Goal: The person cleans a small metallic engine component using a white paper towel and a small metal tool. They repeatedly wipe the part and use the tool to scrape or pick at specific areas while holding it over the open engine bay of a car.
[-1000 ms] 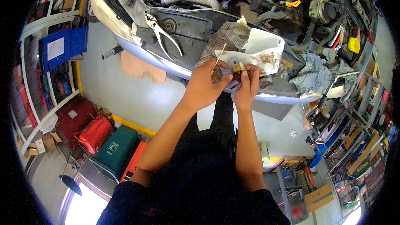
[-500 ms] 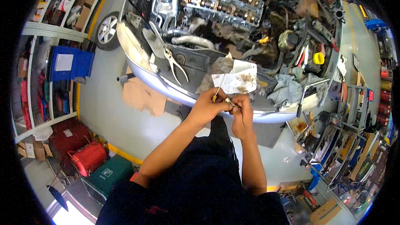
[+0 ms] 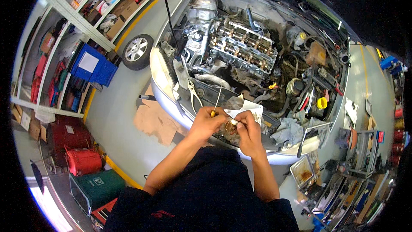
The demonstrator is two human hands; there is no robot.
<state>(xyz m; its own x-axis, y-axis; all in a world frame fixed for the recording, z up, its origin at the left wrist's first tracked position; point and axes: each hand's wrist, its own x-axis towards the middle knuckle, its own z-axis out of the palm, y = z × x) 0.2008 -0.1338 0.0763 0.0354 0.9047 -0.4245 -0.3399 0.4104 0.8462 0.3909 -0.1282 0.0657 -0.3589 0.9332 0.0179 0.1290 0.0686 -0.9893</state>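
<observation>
My left hand (image 3: 207, 123) is closed round a thin yellow-handled screwdriver (image 3: 213, 114), its slim shaft standing up past the fingers. Between both hands is a small round metal part (image 3: 233, 121), pinched by the thumb and fingers of my right hand (image 3: 250, 135). My left fingertips reach that part's other side, and fingers cover much of it. Just beyond the hands, a stained white paper (image 3: 253, 108) lies on the car's front edge. A pair of pliers (image 3: 193, 93) rests there, left of the paper.
Ahead is the open engine bay, with an exposed cylinder head (image 3: 244, 45). A grey rag (image 3: 288, 132) and a black-handled bar (image 3: 301, 141) lie at the right front. A wheel (image 3: 137, 52) sits on the floor by shelves. A stained tray (image 3: 303, 172) stands at right.
The view has shifted, showing more of the engine bay and the shelves. Both hands stay together at the front edge, and more of the metal part shows between them.
</observation>
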